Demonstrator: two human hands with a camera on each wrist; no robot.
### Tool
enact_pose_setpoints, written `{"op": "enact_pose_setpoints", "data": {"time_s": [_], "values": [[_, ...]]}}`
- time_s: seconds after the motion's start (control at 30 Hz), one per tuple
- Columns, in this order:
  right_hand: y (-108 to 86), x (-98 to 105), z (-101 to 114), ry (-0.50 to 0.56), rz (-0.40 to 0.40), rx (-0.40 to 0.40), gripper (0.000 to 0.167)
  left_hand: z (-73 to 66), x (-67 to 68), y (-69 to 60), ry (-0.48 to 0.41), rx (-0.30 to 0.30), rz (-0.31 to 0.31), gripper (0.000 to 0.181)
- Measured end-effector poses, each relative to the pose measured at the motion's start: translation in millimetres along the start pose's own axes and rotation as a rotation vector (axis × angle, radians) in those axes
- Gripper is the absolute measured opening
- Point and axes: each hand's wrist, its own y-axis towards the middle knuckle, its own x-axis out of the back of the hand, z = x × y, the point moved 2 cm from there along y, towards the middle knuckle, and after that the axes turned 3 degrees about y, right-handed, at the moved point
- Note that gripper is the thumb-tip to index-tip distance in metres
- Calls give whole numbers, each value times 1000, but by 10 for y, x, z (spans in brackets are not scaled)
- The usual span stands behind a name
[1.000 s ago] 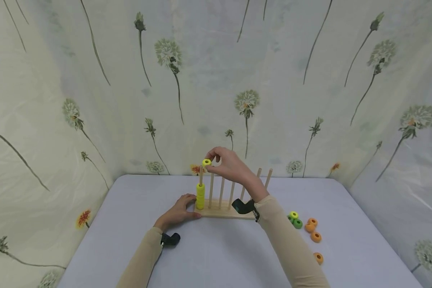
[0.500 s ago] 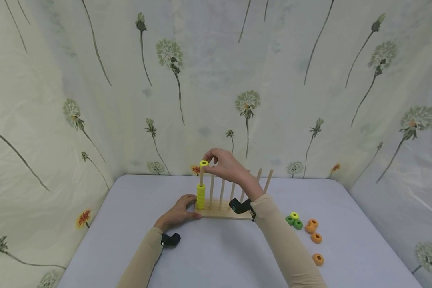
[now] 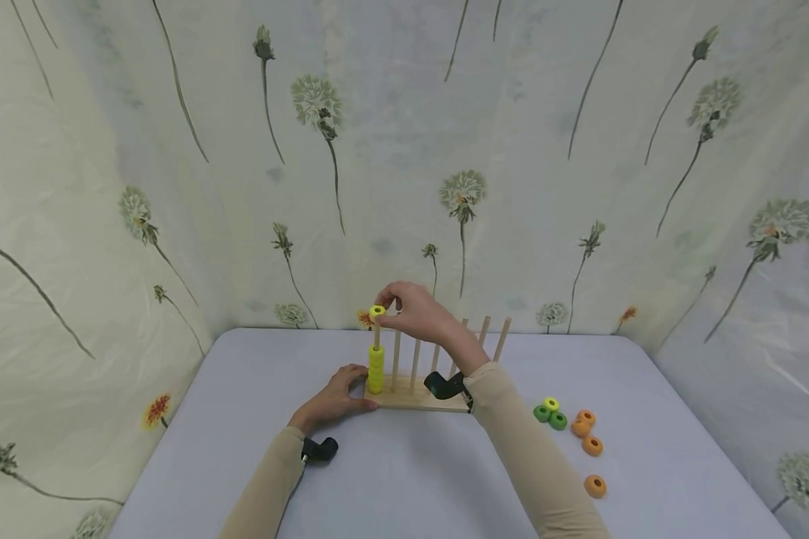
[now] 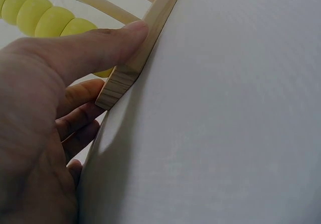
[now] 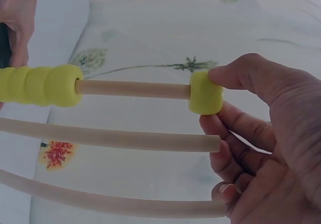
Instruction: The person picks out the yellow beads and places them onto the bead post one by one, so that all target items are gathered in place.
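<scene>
A wooden peg rack (image 3: 418, 402) with several upright pegs stands on the table. Its leftmost peg carries a stack of yellow beads (image 3: 375, 369). My right hand (image 3: 418, 311) pinches another yellow bead (image 5: 206, 93) between thumb and fingers. That bead sits around the tip of the leftmost peg (image 5: 135, 89), apart from the stack lower down. My left hand (image 3: 335, 397) holds the left end of the rack's base (image 4: 120, 81), its thumb on the front edge and its fingers at the end and behind.
Right of the rack lie one loose yellow bead (image 3: 550, 403) and two green beads (image 3: 558, 421). Several orange beads (image 3: 592, 446) are scattered further right. A dandelion-print cloth (image 3: 404, 150) hangs behind the table (image 3: 391, 471) and along its sides.
My right hand has moved slightly left and down, bringing the yellow bead from beside the leftmost peg onto its tip. The left hand has stayed on the base.
</scene>
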Motion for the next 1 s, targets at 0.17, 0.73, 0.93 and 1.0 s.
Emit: {"op": "enact_pose_setpoints", "data": {"time_s": [0.17, 0.73, 0.93, 1.0], "values": [[-18, -30, -26, -3, 13, -24, 25, -15, -4, -9, 0, -3, 4, 70], [-21, -39, -41, 25, 4, -5, 33, 5, -4, 4, 1, -4, -2, 69], [-19, -40, -35, 21, -8, 3, 28, 6, -3, 16, -6, 0, 1, 69], [-20, -43, -39, 17, -12, 3, 26, 8, -6, 20, -10, 0, 3, 69]]}}
